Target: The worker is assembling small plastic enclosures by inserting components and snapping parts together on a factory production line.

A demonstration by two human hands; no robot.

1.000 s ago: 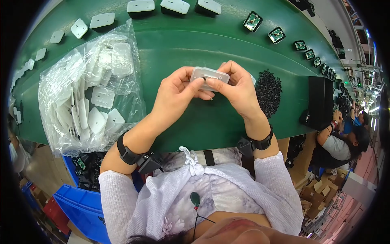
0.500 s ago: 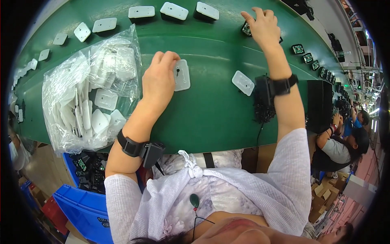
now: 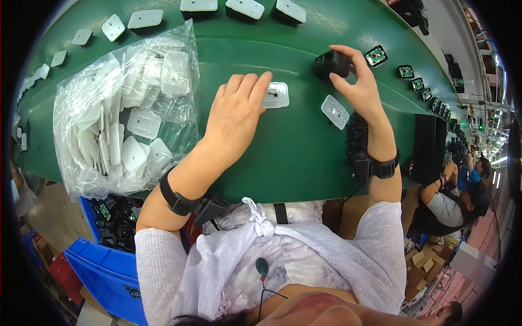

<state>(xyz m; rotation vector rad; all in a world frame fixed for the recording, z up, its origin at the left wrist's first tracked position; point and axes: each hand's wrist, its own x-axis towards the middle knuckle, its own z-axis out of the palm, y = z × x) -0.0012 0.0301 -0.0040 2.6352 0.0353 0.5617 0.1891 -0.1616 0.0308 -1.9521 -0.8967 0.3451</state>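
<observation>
A white plastic cover [image 3: 279, 95] with a small dark piece in its middle lies near the centre of the green table. Thumb and index finger of my left hand [image 3: 235, 111] grip its left end, partly hiding it. To the right, my right hand [image 3: 359, 81] holds a black plastic housing [image 3: 330, 65] between thumb and fingers, tilted so that its dark side shows. Just below this housing rests a second white cover [image 3: 335, 112], touched by neither hand.
A clear plastic bag [image 3: 125, 108] full of white covers lies at left. White-topped black housings [image 3: 244, 8] line the far edge. Open housings with green circuit boards [image 3: 376, 56] run along the right, near a dark pile of small parts [image 3: 357, 133]. A blue bin [image 3: 106, 277] stands below the table.
My right hand has drawn a black housing from the row toward me and turned it. My left hand has moved right, and the cover at its fingers now lies sideways.
</observation>
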